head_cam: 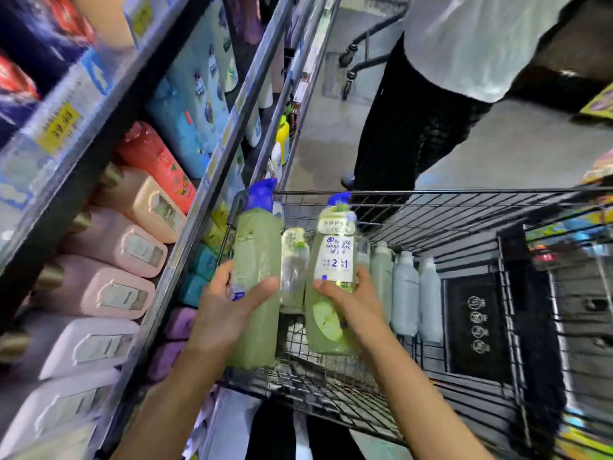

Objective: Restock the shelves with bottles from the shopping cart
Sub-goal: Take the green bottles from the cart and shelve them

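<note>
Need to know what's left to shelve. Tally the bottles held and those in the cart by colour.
Green bottles with blue caps, one in the left hand and one in the right hand: 2
Clear bottle in the cart: 1
Pale grey-white bottles in the cart: 3
Total: 6

Open floor fills the upper middle of the frame beyond the black wire shopping cart (431, 207), but tightly packed pink and peach jugs (109, 260) crowd the grey metal shelves (199, 167) at left, and a person's dark legs (408, 134) block the aisle ahead.
</note>
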